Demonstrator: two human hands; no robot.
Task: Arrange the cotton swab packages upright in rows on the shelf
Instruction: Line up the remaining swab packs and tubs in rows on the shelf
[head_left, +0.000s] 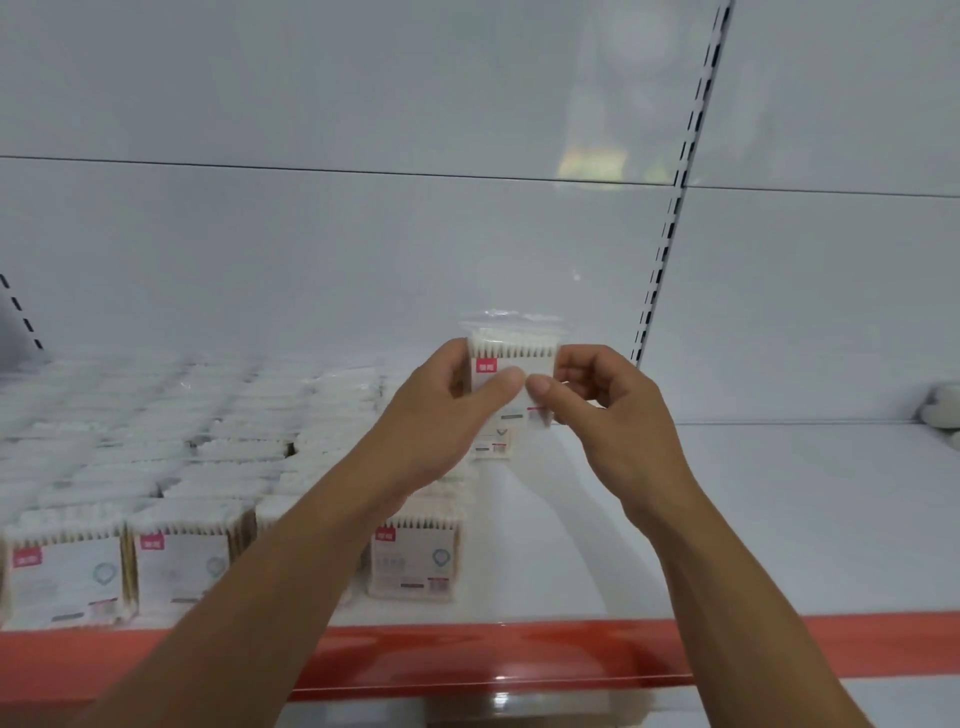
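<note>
Both hands hold one clear cotton swab package (511, 353) upright above the white shelf (753, 519), near the shelf's back. My left hand (447, 410) grips its left side, thumb on the front label. My right hand (608, 410) pinches its right side. Another package (491, 447) shows just below the held one. Several rows of upright packages (156, 457) fill the shelf's left half; the front ones (415, 556) show pink tags and white labels.
The shelf's red front strip (467, 660) runs across the bottom. A slotted upright (670, 218) splits the white back panel. A pale object (943, 405) sits at the far right edge. Bare shelf surface lies right of the rows.
</note>
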